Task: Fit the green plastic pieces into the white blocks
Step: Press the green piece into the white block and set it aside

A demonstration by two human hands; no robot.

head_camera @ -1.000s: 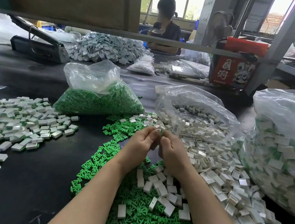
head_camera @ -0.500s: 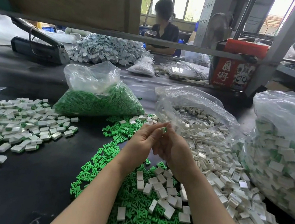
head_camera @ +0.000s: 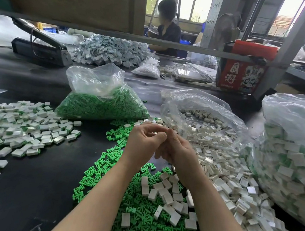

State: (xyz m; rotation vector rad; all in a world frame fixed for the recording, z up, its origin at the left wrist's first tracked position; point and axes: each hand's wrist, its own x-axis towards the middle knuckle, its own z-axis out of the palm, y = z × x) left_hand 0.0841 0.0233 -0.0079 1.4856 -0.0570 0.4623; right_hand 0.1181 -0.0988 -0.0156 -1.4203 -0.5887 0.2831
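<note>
I see left hand and right hand touching, curled together above green pieces; contents hidden, grip undeterminable.

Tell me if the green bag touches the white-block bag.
Apart. The head view shows dark table between the green bag and the white-block bag.

Two hands, four clear bags, one red box, green pieces uncountable.

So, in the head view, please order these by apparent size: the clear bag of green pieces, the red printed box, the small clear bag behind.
1. Clear bag of green pieces
2. Red printed box, though farther away, so unsure
3. Small clear bag
</note>
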